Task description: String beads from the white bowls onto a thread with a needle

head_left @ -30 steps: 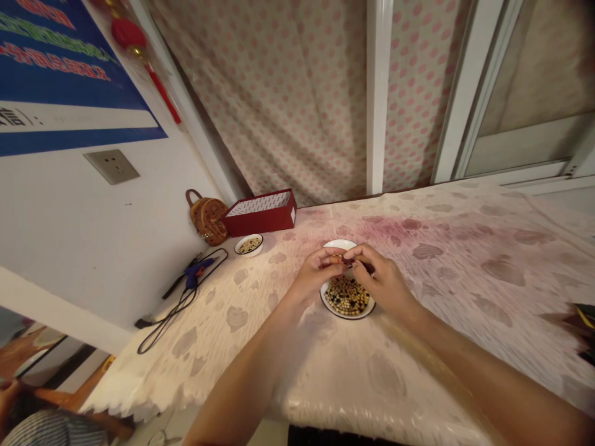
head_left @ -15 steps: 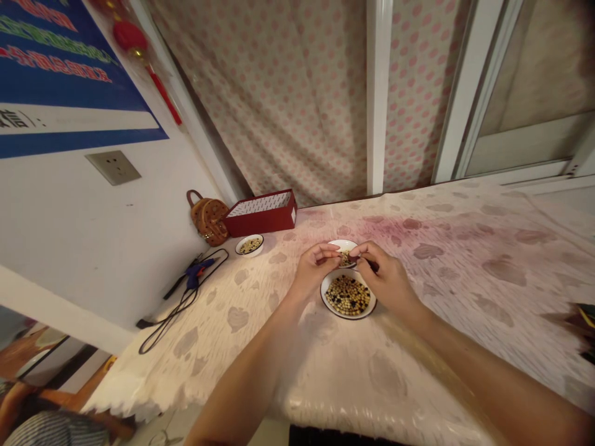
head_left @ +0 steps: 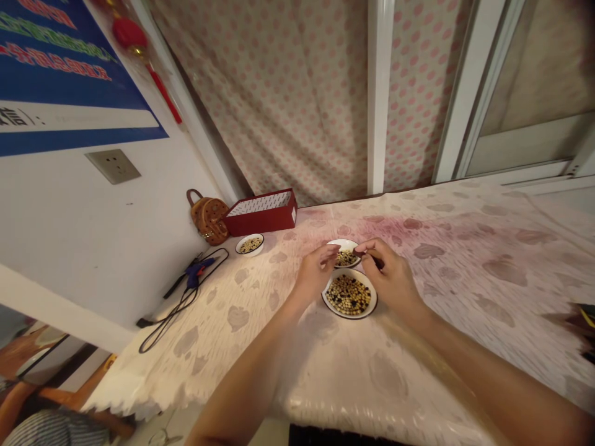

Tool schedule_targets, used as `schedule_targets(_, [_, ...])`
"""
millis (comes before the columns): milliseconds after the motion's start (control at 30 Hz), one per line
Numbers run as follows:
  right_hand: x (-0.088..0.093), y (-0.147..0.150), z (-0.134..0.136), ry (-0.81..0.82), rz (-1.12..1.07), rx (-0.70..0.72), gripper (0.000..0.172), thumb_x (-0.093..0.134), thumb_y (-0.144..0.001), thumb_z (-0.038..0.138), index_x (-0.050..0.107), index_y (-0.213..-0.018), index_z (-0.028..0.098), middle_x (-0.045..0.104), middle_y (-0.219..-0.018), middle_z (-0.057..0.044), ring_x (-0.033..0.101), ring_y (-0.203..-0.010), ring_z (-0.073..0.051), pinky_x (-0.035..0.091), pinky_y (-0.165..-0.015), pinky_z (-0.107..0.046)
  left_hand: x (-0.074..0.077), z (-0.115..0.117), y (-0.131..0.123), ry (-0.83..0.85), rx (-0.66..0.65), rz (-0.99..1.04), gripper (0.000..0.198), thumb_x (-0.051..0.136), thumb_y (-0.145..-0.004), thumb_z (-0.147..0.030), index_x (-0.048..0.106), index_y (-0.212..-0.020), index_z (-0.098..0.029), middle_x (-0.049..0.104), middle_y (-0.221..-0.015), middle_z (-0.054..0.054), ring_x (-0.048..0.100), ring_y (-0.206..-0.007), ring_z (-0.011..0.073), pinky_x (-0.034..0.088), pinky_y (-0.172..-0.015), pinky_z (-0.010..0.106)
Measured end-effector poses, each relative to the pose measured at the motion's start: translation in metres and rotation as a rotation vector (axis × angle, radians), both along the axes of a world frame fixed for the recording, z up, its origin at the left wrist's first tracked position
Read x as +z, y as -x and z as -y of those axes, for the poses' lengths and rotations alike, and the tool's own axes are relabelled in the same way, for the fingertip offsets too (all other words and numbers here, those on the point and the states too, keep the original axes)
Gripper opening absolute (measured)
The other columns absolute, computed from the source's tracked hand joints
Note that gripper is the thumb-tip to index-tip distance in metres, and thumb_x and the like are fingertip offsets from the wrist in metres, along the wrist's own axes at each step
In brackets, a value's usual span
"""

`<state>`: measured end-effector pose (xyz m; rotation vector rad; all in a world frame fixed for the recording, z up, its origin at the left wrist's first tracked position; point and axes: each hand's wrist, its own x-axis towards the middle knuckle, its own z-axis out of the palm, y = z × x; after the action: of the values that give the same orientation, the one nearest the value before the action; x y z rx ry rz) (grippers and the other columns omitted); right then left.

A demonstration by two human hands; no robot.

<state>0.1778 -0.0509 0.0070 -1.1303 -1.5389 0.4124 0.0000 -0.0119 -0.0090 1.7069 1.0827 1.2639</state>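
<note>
Two white dishes with dark rims sit close together on the tablecloth (head_left: 446, 272). The nearer dish of mixed pale and black beans (head_left: 349, 295) lies under my hands, and a smaller dish of beans (head_left: 344, 255) is just beyond it. My left hand (head_left: 317, 272) hangs over the gap between the dishes, and nothing shows in its fingers. My right hand (head_left: 388, 274) pinches a small dark object (head_left: 377, 262) at its fingertips, above the far dish's right rim. The hand hides most of that object.
To the left stand a third bean dish (head_left: 249, 244), a red box with a white lining (head_left: 260, 214) and a brown studded bag (head_left: 209, 221). A blue glue gun (head_left: 198, 268) with a black cord (head_left: 179, 303) lies near the wall. A dark item (head_left: 583, 319) sits at the table's right edge.
My hands have drawn apart and moved slightly back from the far dish, which was mostly covered a second ago and now shows fully. The dark object stays in my right hand.
</note>
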Motion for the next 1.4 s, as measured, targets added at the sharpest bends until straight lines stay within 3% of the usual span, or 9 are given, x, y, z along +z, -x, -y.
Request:
schedule_targets(167, [-0.001, -0.001, 0.000, -0.006, 0.014, -0.011, 0.015, 0.049, -0.089, 0.028, 0.061, -0.097, 0.024, 0.078, -0.088, -0.005, 0.073, -0.076, -0.023, 0.050, -0.069, -0.034, 0.025, 0.022, 0.003, -0.054, -0.077, -0.459, 0.016, 0.075, -0.079, -0.019, 0.075, -0.095, -0.020, 0.075, -0.097, 0.004, 0.068, -0.090, 0.0194, 0.053, -0.085, 0.032])
schedule_targets(300, [0.000, -0.002, 0.000, 0.003, 0.029, -0.020, 0.015, 0.049, -0.089, 0.027, 0.061, -0.096, 0.024, 0.078, -0.089, -0.005, 0.073, -0.076, -0.023, 0.049, -0.069, -0.033, 0.040, 0.038, -0.001, -0.181, -0.069, -0.752, 0.026, 0.082, -0.075, -0.031, 0.076, -0.098, -0.021, 0.074, -0.103, 0.006, 0.067, -0.096, 0.0232, 0.051, -0.086, 0.033])
schedule_targets(433, [0.000, -0.002, 0.000, 0.015, 0.035, -0.028, 0.015, 0.048, -0.089, 0.026, 0.061, -0.096, 0.024, 0.078, -0.090, -0.005, 0.073, -0.079, -0.023, 0.049, -0.069, -0.033, 0.035, 0.041, -0.007, -0.186, -0.151, -0.900, 0.028, 0.080, -0.078, -0.034, 0.076, -0.103, -0.021, 0.077, -0.099, 0.005, 0.069, -0.094, 0.0245, 0.051, -0.084, 0.035])
schedule_targets(567, [-0.001, -0.003, -0.001, 0.026, 0.038, -0.031, 0.016, 0.048, -0.089, 0.026, 0.062, -0.097, 0.024, 0.077, -0.090, -0.004, 0.073, -0.079, -0.023, 0.049, -0.070, -0.033, 0.027, 0.039, -0.010, -0.175, -0.162, -0.953, 0.016, 0.069, -0.083, -0.020, 0.076, -0.097, -0.021, 0.077, -0.095, 0.003, 0.070, -0.090, 0.0226, 0.051, -0.082, 0.033])
schedule_targets(767, [-0.003, -0.004, -0.001, 0.030, 0.047, -0.035, 0.016, 0.049, -0.088, 0.026, 0.062, -0.097, 0.024, 0.076, -0.087, -0.003, 0.072, -0.077, -0.022, 0.049, -0.070, -0.032, 0.023, 0.040, -0.008, -0.136, -0.102, -0.723, 0.026, 0.061, -0.079, -0.007, 0.073, -0.097, -0.020, 0.076, -0.093, 0.002, 0.068, -0.079, 0.0169, 0.050, -0.072, 0.027])
schedule_targets(867, [-0.003, -0.004, 0.000, 0.031, 0.062, -0.024, 0.015, 0.049, -0.088, 0.026, 0.062, -0.096, 0.024, 0.076, -0.086, -0.003, 0.072, -0.076, -0.021, 0.049, -0.068, -0.032, 0.022, 0.038, -0.007, -0.089, -0.088, -0.556, 0.022, 0.060, -0.079, -0.006, 0.072, -0.091, -0.020, 0.075, -0.090, 0.002, 0.067, -0.077, 0.0166, 0.051, -0.074, 0.029])
schedule_targets(1033, [-0.001, -0.001, 0.004, 0.012, 0.061, 0.035, 0.014, 0.050, -0.090, 0.026, 0.061, -0.098, 0.025, 0.075, -0.082, -0.001, 0.069, -0.066, -0.019, 0.048, -0.062, -0.030, 0.019, 0.027, -0.005, 0.184, -0.164, 0.121, 0.013, 0.072, -0.081, -0.017, 0.071, -0.094, -0.015, 0.073, -0.090, 0.006, 0.068, -0.083, 0.0160, 0.053, -0.085, 0.032])
schedule_targets(1167, [0.000, 0.003, 0.007, 0.006, 0.055, 0.100, 0.012, 0.050, -0.093, 0.028, 0.059, -0.099, 0.025, 0.074, -0.079, -0.001, 0.069, -0.066, -0.018, 0.049, -0.061, -0.029, 0.021, 0.023, -0.001, 0.393, -0.219, 0.447, 0.031, 0.086, -0.073, -0.029, 0.072, -0.095, -0.014, 0.073, -0.089, 0.005, 0.068, -0.083, 0.0140, 0.052, -0.092, 0.034])
schedule_targets(1400, [-0.002, 0.003, 0.008, 0.012, 0.071, 0.140, 0.013, 0.049, -0.094, 0.027, 0.059, -0.102, 0.025, 0.074, -0.080, 0.000, 0.070, -0.069, -0.018, 0.050, -0.064, -0.030, 0.022, 0.025, -0.002, 0.518, -0.256, 0.585, 0.043, 0.094, -0.063, -0.025, 0.074, -0.099, -0.013, 0.075, -0.091, 0.005, 0.070, -0.083, 0.0134, 0.050, -0.100, 0.036])
